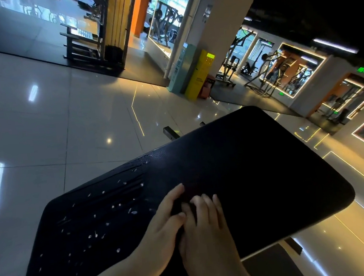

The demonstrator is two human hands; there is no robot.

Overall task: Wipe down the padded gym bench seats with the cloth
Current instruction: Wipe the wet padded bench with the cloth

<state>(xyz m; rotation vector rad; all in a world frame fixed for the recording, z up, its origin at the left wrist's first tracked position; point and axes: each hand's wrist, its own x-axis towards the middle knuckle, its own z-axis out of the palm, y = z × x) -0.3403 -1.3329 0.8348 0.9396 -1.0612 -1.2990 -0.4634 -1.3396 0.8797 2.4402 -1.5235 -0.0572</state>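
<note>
A black padded bench seat [256,166] fills the lower middle of the view, tilted. Its left part carries wet streaks and white droplets [108,210]. My left hand [162,225] and my right hand [207,232] lie side by side on the pad, fingers stretched forward and pressing down. Under and between the fingers sits a dark cloth [179,205], barely distinguishable from the black pad. Most of the cloth is hidden by the hands and the dim light.
Glossy tiled floor [70,125] surrounds the bench. A metal frame tube [170,133] sticks out behind the pad. Yellow and teal boxes [199,74] stand by a pillar. A weight rack [84,43] is far left, exercise machines [265,73] far right.
</note>
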